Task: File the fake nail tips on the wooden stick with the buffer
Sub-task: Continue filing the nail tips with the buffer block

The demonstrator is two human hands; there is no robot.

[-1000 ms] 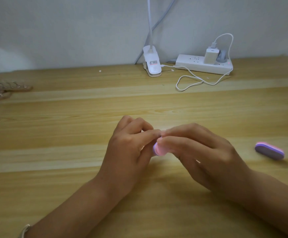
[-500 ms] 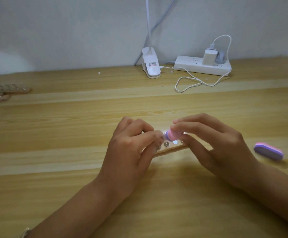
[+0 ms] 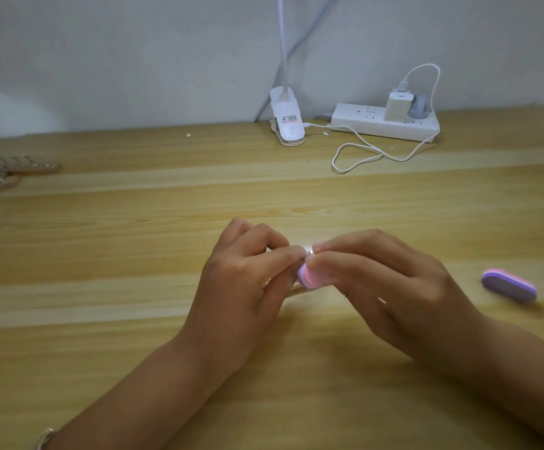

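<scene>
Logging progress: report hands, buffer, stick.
Right hand grips buffer. Left hand holds stick, mostly hidden. Second buffer lies apart, right, not in the way.

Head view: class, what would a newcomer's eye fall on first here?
The two hands meeting at the middle of the table draw the eye first: the right hand pinches a pink-and-purple buffer against the curled fingers of the left hand, which hide all but a sliver of the wooden stick. Next comes a second buffer lying to the right, then the white power strip by the back wall.
</scene>
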